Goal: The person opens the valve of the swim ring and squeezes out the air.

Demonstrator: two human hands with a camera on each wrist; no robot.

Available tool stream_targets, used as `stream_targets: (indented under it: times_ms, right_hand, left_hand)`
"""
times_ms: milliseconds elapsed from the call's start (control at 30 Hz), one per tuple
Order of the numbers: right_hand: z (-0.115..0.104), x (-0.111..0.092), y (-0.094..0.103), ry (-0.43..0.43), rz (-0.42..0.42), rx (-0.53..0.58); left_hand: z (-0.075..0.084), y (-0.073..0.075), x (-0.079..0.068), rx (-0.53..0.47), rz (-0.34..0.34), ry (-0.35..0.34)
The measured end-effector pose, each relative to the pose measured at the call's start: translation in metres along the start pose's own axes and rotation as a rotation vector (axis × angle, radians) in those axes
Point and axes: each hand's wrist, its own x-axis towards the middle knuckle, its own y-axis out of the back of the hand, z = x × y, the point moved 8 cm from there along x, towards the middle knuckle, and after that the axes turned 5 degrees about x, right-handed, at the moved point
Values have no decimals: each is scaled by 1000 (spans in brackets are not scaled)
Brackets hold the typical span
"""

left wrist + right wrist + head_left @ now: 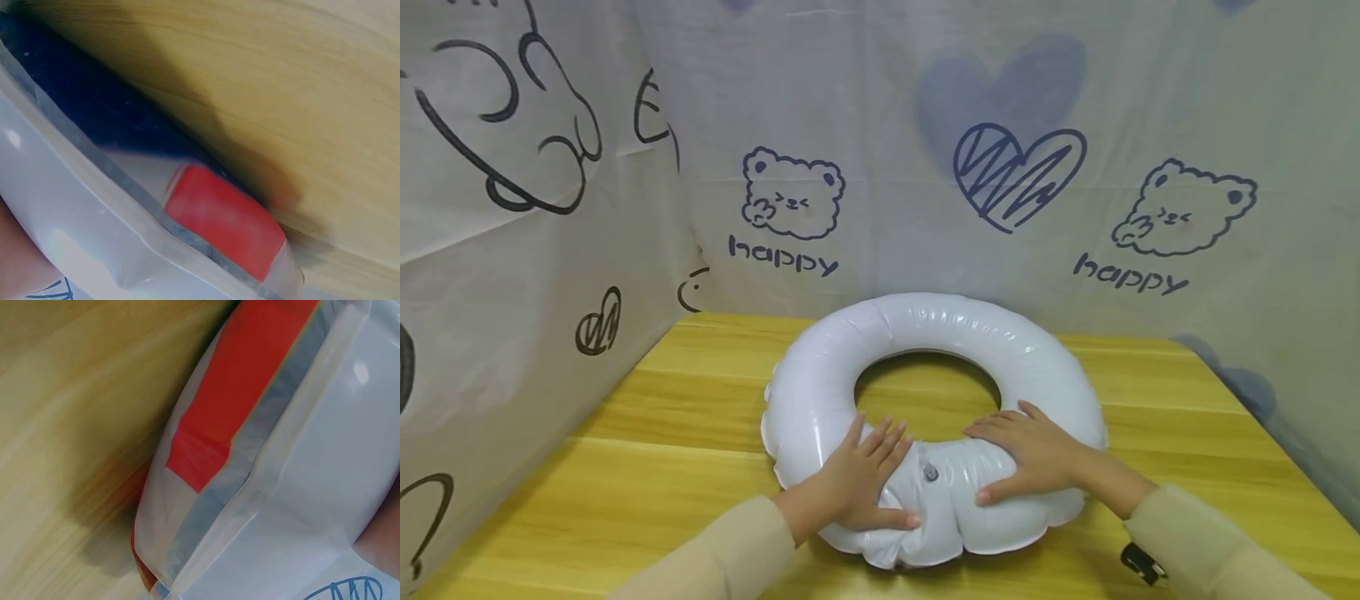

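Observation:
A white inflatable swim ring (932, 321) lies flat on the wooden table, with creases in its near side. Its small clear valve (930, 472) sticks up between the two hands. My left hand (868, 479) rests on the ring's near left part, fingers spread and straight. On the near right part lies my right hand (1030, 454), its fingers extended over the ring. The ring's underside shows red (225, 219) and dark blue patches in the left wrist view, and a red band (244, 375) in the right wrist view.
The yellow wood-grain table (685, 450) runs back to a printed cloth (895, 167) with bears and hearts, which also hangs along the left side. A small black object (1142, 563) is by the right sleeve, partly hidden.

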Motion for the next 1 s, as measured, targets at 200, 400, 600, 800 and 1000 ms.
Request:
stream_targets:
  times_ms: [200,400,600,800,1000]
  right_hand:
    - [-2,-1,2,1,0,-2]
    - [-3,0,4,3,3,4]
    - [-3,1,3,2,1,1]
    - [-2,2,2,-14,-5,9]
    - [-1,3,2,-20,-9,12]
  left_hand:
    - [2,1,0,77,-19,18]
    - [3,-2,2,117,-25,27]
    - [3,-9,5,154,-10,29]
    - [3,-12,7,195,-13,34]
    - [4,-10,6,181,-12,28]
